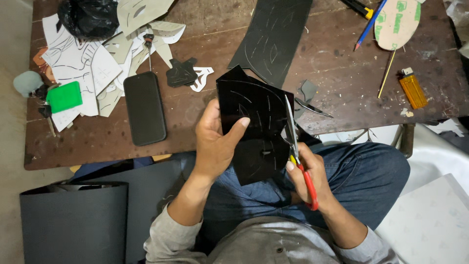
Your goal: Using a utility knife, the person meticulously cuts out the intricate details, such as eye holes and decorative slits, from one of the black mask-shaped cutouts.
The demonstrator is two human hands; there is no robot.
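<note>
Your left hand (215,144) clasps the black sheet (254,129) just right of the phone (144,107), while your right hand (309,173) grips red-handled scissors (297,151), blades seemingly biting the sheet's edge.

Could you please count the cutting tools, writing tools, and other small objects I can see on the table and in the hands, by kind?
Scissors: 1, red-handled scissors in the right hand
Phone: 1, black phone
Lighter: 1, orange lighter
Pencil: 1, blue pencil
Green box: 1
Black bag: 1
Total: 6
The left hand holds a black sheet.
</note>
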